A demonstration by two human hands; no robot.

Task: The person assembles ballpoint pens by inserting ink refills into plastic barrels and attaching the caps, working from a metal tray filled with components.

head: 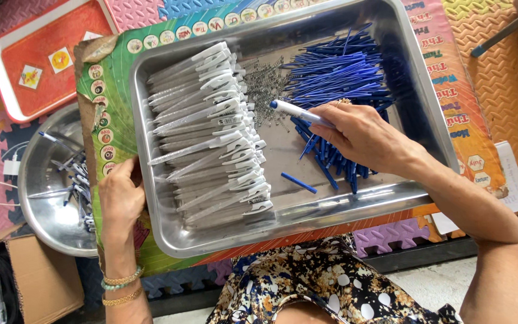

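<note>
Nearest, a dark flower-printed lap sits below the shallow steel tray (433, 120). The right hand (364, 137) pinches a white-and-blue pen (298, 112) over the tray's middle (beside tiny springs (265, 84)); the left hand (120, 195), loosely curled, steadies the tray's left rim, holding nothing else.

In my view the tray (151, 198) fills mid-frame: pen barrels (211, 132) left inside, springs (265, 84) centre, refills (343, 78) right; a bowl (43, 204) sits lower left.
</note>
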